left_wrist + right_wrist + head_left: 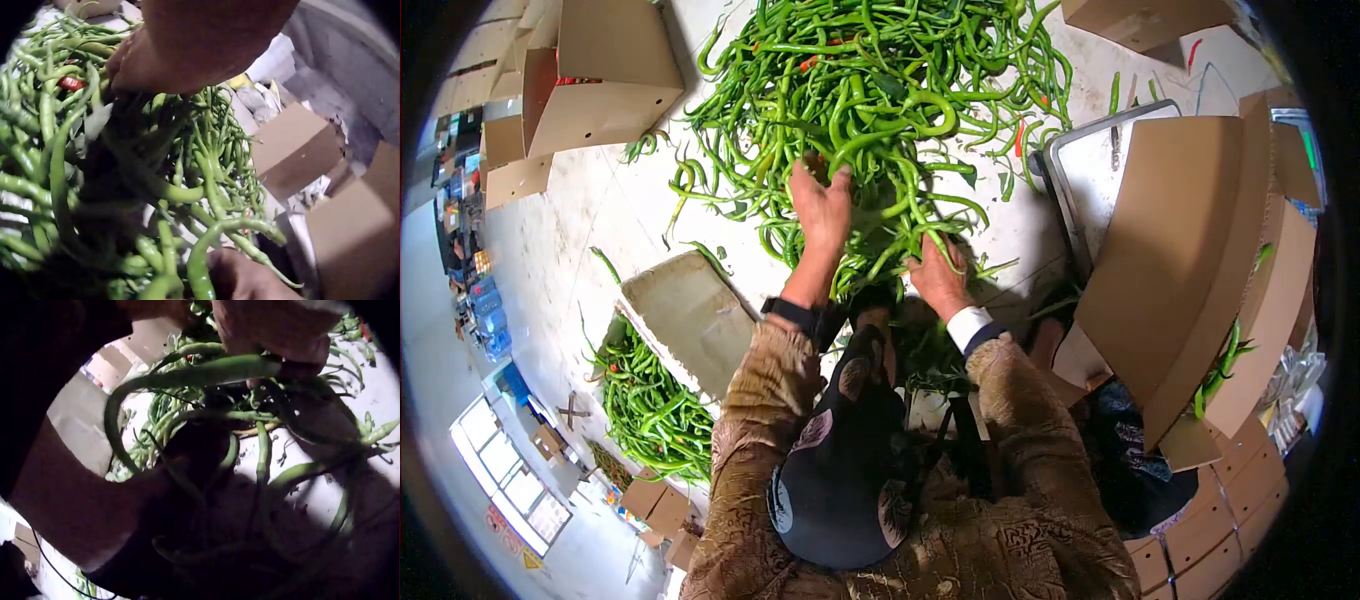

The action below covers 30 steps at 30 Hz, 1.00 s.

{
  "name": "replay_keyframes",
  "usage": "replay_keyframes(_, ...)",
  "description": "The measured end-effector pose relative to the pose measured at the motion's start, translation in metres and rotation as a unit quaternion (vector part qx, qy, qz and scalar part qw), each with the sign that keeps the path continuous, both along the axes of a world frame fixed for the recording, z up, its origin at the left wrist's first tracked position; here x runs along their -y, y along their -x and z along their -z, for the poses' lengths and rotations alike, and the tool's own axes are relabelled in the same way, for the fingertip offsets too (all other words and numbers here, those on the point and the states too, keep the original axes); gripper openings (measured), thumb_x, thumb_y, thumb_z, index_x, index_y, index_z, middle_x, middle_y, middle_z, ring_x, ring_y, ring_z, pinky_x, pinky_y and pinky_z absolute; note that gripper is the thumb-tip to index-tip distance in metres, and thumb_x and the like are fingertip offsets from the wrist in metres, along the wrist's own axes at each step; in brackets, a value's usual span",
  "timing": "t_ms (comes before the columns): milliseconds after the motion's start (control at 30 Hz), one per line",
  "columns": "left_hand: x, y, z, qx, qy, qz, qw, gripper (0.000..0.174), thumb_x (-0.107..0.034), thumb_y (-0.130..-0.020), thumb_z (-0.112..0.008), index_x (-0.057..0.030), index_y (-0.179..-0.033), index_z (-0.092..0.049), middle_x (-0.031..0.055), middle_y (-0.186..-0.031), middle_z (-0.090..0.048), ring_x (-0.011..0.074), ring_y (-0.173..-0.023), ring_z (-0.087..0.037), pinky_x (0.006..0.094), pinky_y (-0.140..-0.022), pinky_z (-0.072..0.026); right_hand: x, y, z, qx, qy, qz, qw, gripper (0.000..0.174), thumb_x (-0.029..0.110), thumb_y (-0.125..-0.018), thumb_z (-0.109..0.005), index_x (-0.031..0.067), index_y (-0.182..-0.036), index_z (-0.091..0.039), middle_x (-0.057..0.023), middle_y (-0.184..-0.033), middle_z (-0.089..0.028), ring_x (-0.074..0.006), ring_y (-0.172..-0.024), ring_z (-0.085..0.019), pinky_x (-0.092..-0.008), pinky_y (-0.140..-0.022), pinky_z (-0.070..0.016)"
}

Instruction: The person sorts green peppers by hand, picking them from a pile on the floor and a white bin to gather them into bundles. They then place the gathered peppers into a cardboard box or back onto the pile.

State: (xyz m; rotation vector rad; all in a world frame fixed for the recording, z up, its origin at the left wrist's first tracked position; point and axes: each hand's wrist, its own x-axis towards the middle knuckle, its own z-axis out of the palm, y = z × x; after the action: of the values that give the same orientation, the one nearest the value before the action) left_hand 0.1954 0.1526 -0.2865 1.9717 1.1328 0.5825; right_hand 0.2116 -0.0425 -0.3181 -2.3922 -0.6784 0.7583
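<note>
A large heap of long green chili peppers (870, 90) covers the floor ahead of me. My left hand (824, 212) reaches into its near side, thumb and forefinger apart among the peppers; the other fingertips are hidden. In the left wrist view that hand (181, 50) arches over the heap. To the right and nearer my body, my right hand (940, 278) holds a curved green chili pepper (940, 243). The right wrist view shows this hand (275, 337) with curled fingers over a long bent pepper (187, 375).
A pale foam box (690, 310) stands at left beside a smaller pepper pile (650, 405). Cardboard boxes stand at upper left (605, 105) and right (1170, 250), the right one next to a white-lined tray (1090, 165). Loose red peppers (1019, 138) lie around the heap.
</note>
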Motion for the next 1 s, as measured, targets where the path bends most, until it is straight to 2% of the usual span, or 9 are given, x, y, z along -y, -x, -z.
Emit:
replay_keyframes(67,-0.015,-0.018,0.017,0.005,0.091,-0.018,0.996,0.085,-0.032,-0.078,-0.077,0.0146,-0.136,-0.035,0.0283,-0.136,-0.046,0.0345,-0.125,-0.047,0.0363,-0.107,-0.0339,-0.001,0.001,0.001,-0.012,0.028,0.026,0.999,0.047,0.016,-0.074,-0.075,0.0011,-0.115,-0.056,-0.021,-0.104,-0.061,-0.0388,-0.098,-0.06,-0.0473,-0.081,-0.0492)
replay_keyframes(233,-0.02,-0.053,0.027,-0.101,-0.011,0.023,0.995,0.099,-0.043,-0.066,-0.082,0.022,-0.126,-0.037,0.0397,-0.132,-0.041,0.0499,-0.121,-0.04,0.0483,-0.106,-0.0321,-0.009,-0.008,-0.003,-0.058,0.078,-0.019,0.995,0.037,0.01,-0.073,-0.072,0.002,-0.106,-0.056,-0.0188,-0.105,-0.058,-0.0382,-0.099,-0.057,-0.0472,-0.082,-0.0484)
replay_keyframes(333,-0.013,-0.059,0.032,-0.132,-0.094,0.064,0.985,0.109,-0.04,-0.065,-0.083,0.0205,-0.134,-0.024,0.0407,-0.128,-0.043,0.0486,-0.122,-0.041,0.0475,-0.105,-0.0332,-0.002,-0.001,0.016,0.133,-0.075,-0.121,0.981,0.022,0.004,-0.071,-0.064,0.0043,-0.091,-0.055,-0.014,-0.098,-0.054,-0.0333,-0.098,-0.053,-0.0432,-0.08,-0.045)
replay_keyframes(467,-0.027,-0.077,0.012,-0.101,0.105,-0.062,0.987,0.101,-0.03,-0.066,-0.081,0.0118,-0.138,-0.023,0.0368,-0.116,-0.054,0.0483,-0.107,-0.054,0.0454,-0.096,-0.043,-0.003,-0.002,-0.003,0.075,-0.064,-0.105,0.99,0.022,0.008,-0.073,-0.063,0.0051,-0.091,-0.051,-0.0135,-0.094,-0.056,-0.0347,-0.092,-0.056,-0.0438,-0.075,-0.0447)
replay_keyframes(600,-0.039,-0.079,-0.011,0.065,0.227,-0.073,0.969,0.085,-0.019,-0.068,-0.078,0.0131,-0.132,-0.033,0.0219,-0.106,-0.059,0.0264,-0.09,-0.06,0.0371,-0.081,-0.0495,0.007,-0.013,-0.012,-0.118,-0.117,0.022,0.986,0.034,0.011,-0.079,-0.064,0.0046,-0.108,-0.048,-0.0137,-0.083,-0.059,-0.036,-0.082,-0.061,-0.0483,-0.074,-0.0472)
replay_keyframes(633,-0.026,-0.075,-0.059,0.026,0.211,-0.067,0.975,0.1,-0.028,-0.067,-0.08,0.0164,-0.138,-0.027,0.0273,-0.126,-0.051,0.0326,-0.113,-0.053,0.0355,-0.098,-0.0406,0.015,-0.014,-0.005,-0.096,-0.169,0.012,0.981,0.037,0.01,-0.079,-0.063,0.0047,-0.113,-0.049,-0.0126,-0.08,-0.059,-0.0314,-0.08,-0.062,-0.0454,-0.075,-0.0478)
replay_keyframes(700,-0.016,-0.057,-0.095,0.048,0.162,-0.029,0.985,0.093,-0.022,-0.07,-0.077,0.0116,-0.141,-0.027,0.0253,-0.126,-0.052,0.0301,-0.112,-0.054,0.0353,-0.098,-0.0422,0.029,-0.04,-0.03,-0.309,-0.236,0.034,0.921,0.045,0.009,-0.083,-0.062,0.0041,-0.126,-0.05,-0.0084,-0.095,-0.062,-0.0185,-0.086,-0.059,-0.0306,-0.077,-0.0492)
replay_keyframes(833,0.003,-0.016,-0.152,0.137,0.13,-0.006,0.982,0.079,-0.014,-0.074,-0.071,0.0033,-0.14,-0.031,0.0173,-0.126,-0.055,0.025,-0.103,-0.059,0.0316,-0.095,-0.0456,0.059,-0.081,-0.08,-0.427,-0.211,0.162,0.865,0.052,0.008,-0.08,-0.066,0.001,-0.129,-0.05,-0.0118,-0.105,-0.061,-0.0195,-0.09,-0.061,-0.0329,-0.077,-0.053)
replay_keyframes(1000,-0.035,0.017,-0.071,0.005,0.323,-0.023,0.946,0.066,-0.007,-0.074,-0.072,0.0039,-0.131,-0.042,0.0131,-0.104,-0.064,0.0191,-0.085,-0.062,0.0298,-0.074,-0.051,0.08,-0.108,-0.077,-0.359,-0.183,0.145,0.904,0.042,0.011,-0.077,-0.062,-0.0003,-0.117,-0.056,-0.0123,-0.098,-0.062,-0.0191,-0.08,-0.061,-0.031,-0.071,-0.0535)
